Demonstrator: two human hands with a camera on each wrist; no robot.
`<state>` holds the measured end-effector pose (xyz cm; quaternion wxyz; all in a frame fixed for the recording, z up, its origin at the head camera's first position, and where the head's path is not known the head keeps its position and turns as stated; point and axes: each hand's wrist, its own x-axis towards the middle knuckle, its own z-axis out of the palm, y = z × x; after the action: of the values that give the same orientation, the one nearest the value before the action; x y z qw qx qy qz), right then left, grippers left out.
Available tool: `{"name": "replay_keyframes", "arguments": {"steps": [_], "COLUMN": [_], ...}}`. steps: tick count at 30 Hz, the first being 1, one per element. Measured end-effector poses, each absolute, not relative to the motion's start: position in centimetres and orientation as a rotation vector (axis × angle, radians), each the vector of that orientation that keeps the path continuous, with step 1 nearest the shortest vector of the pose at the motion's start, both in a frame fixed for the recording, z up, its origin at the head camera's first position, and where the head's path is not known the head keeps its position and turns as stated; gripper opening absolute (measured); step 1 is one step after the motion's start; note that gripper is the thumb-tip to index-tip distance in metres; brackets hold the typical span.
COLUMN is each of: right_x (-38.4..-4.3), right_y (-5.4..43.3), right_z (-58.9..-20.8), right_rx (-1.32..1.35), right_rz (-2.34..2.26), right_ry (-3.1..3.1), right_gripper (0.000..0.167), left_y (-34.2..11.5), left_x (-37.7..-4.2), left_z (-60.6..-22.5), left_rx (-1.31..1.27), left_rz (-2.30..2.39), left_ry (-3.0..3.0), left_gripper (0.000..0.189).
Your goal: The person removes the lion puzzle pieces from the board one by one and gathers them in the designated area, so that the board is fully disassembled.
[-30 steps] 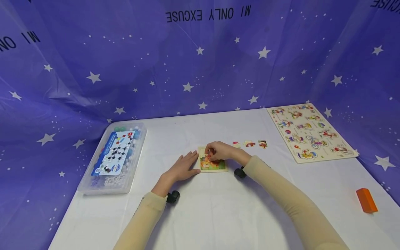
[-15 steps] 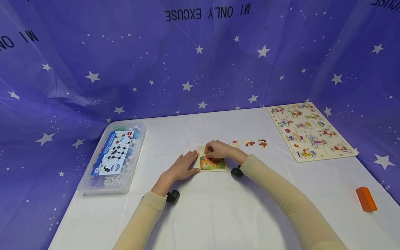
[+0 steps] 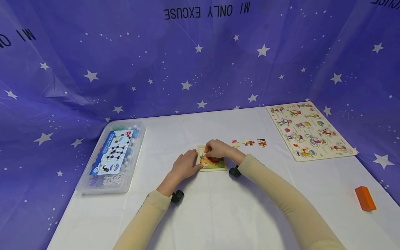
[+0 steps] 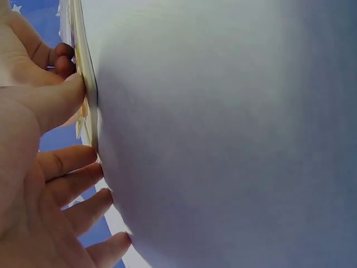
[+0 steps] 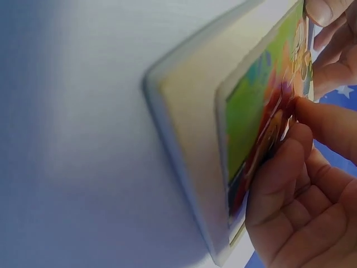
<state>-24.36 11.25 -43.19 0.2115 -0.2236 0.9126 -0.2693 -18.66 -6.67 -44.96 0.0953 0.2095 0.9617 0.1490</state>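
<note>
A small wooden jigsaw puzzle in a pale frame point(image 3: 213, 169) lies on the white table between both hands. My left hand point(image 3: 185, 164) rests at its left side, fingers extended along the edge. In the left wrist view, the left thumb point(image 4: 70, 95) presses the frame's edge. My right hand point(image 3: 217, 148) bends over the picture, thumb and index finger pinching a puzzle piece at its surface, mostly hidden by the fingers. The right wrist view shows green and red pieces point(image 5: 245, 125) lying in the frame. Three loose puzzle pieces point(image 3: 249, 142) lie to the right.
A clear plastic box point(image 3: 132, 163) with a molecule-model label stands at the left. At the back right lies a large wooden peg board point(image 3: 304, 133) with cartoon figures. An orange block point(image 3: 365, 198) sits near the right edge. A purple starry cloth point(image 3: 193, 62) hangs behind.
My left hand has turned slightly, its thumb shifting up and inward onto the puzzle's lower left corner. My right fingers moved slightly up the picture at first and have since stayed near one spot.
</note>
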Motion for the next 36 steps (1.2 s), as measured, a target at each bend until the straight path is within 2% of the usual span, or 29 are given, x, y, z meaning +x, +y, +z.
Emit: {"name": "replay_keyframes", "arguments": {"steps": [22,36], "right_x": [-24.8,-24.9], "right_y": [11.9,12.5], "right_z": [-43.5,-43.0], "right_rx": [-0.582,-0.479], "right_rz": [-0.958,-1.073], "right_ry": [2.360,2.199], "right_gripper": [0.009,0.016], "left_y": [-6.8,-6.9], "left_x": [-18.7,-18.7], "left_z": [-44.9,-45.2], "left_rx": [0.629,0.640], "left_rz": [0.482,0.491], "left_ry": [2.836,2.845], "left_gripper": [0.058,0.058]}}
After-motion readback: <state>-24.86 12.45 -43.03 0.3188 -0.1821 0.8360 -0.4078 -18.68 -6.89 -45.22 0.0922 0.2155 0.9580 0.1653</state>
